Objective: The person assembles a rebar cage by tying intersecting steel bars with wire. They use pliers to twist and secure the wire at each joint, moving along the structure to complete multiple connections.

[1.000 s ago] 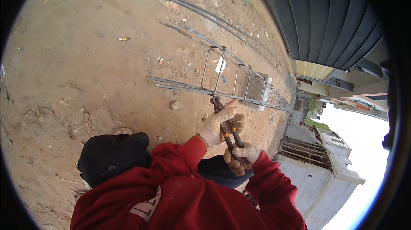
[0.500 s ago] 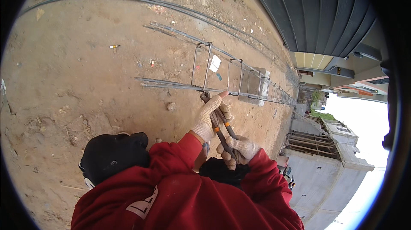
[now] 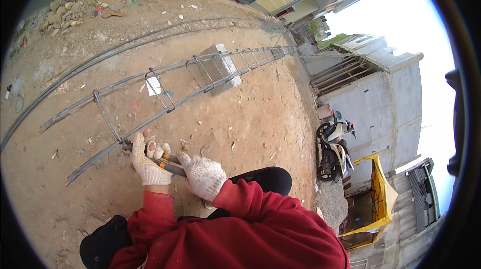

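Both my hands wear pale knitted gloves and work on a pair of long-handled pincers with orange bands (image 3: 173,169). My left hand (image 3: 148,166) is closed around the pincers near their jaws, at the near bar of a long rebar cage (image 3: 188,99). My right hand (image 3: 204,176) grips the handle ends, which its fingers partly hide. The jaws meet the corner where a rectangular stirrup (image 3: 106,117) crosses the near bar. Whether they bite on a tie wire is too small to tell.
A concrete block (image 3: 231,74) supports the cage farther along. Loose steel rods (image 3: 85,70) curve across the dirt beyond it. White paper (image 3: 153,86) lies beneath the cage. A parked motorcycle (image 3: 328,156) and a yellow-framed canopy (image 3: 383,194) stand at the right, rubble (image 3: 62,13) at far left.
My view has swung to the right, so the cage and my hands now appear farther left. The pincers stay at the near bar's stirrup corner, with both hands still holding them.
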Demonstrator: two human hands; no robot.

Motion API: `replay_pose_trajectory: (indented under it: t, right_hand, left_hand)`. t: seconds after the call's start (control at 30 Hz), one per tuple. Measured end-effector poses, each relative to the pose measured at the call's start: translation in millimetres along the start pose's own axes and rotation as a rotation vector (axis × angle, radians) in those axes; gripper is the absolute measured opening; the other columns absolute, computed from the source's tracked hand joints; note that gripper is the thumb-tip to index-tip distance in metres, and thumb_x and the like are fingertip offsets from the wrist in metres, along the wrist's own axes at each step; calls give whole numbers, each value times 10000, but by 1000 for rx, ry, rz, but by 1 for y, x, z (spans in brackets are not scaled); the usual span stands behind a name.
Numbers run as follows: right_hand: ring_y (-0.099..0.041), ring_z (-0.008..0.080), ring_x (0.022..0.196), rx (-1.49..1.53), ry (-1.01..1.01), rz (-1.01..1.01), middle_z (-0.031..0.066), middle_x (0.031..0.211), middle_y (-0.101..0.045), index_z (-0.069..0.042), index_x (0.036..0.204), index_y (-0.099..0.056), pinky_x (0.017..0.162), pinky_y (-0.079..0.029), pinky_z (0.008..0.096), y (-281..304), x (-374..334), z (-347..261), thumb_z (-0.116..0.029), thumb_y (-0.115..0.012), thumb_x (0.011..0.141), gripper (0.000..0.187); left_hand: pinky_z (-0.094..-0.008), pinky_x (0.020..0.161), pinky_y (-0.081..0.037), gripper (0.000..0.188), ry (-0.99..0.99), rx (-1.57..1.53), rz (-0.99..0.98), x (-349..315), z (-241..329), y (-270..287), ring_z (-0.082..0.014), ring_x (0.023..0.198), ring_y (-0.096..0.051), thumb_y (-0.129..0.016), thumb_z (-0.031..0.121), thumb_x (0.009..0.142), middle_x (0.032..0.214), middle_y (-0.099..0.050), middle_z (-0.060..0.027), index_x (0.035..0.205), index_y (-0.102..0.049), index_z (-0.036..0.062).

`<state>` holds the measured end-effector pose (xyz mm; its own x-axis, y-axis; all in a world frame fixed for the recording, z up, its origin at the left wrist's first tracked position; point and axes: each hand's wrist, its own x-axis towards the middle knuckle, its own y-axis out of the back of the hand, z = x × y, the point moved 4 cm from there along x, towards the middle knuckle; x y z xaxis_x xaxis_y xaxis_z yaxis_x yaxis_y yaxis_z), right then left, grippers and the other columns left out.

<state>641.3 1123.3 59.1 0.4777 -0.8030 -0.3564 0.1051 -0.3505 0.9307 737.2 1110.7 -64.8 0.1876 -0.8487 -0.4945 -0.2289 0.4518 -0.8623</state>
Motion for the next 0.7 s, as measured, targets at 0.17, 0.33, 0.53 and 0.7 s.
replay_pose_trajectory:
  t: [0.17, 0.33, 0.53, 0.7]
  right_hand:
    - [-685, 223, 611, 1522, -533, -1112, 102, 723, -680, -5, 1049, -681, 528, -546, 365, -33, 1, 40, -495, -614, 965, 501]
    - [-657, 164, 588, 1124, -251, -963, 75, 755, -691, -13, 1067, -696, 546, -538, 320, -54, 22, 57, -470, -589, 991, 476]
    - [-654, 200, 713, 518, 234, -580, 116, 776, -677, -43, 1153, -671, 688, -523, 358, -46, 61, 84, -343, -622, 973, 353]
    - [-671, 223, 774, 524, 274, -657, 126, 864, -710, -53, 1205, -662, 747, -528, 366, -66, 68, 100, -341, -632, 969, 373]
  left_hand:
    - [-412, 766, -571, 369, 26, -34, -140, -7, 14, 7, -172, 665, -613, -575, 324, 1015, 777, -628, -19, 1290, -583, 78]
    - [-496, 922, -539, 590, 61, 96, -376, -10, 3, 24, -305, 959, -668, -591, 255, 993, 1076, -672, -123, 1495, -382, 27]
    - [-390, 978, -534, 628, -36, 617, -260, -9, -3, 37, -311, 1147, -651, -628, 160, 956, 1278, -637, -178, 1520, -368, 64]
    - [-376, 935, -536, 652, -34, 639, -196, -17, -6, 42, -304, 1178, -633, -624, 143, 956, 1314, -614, -186, 1538, -339, 78]
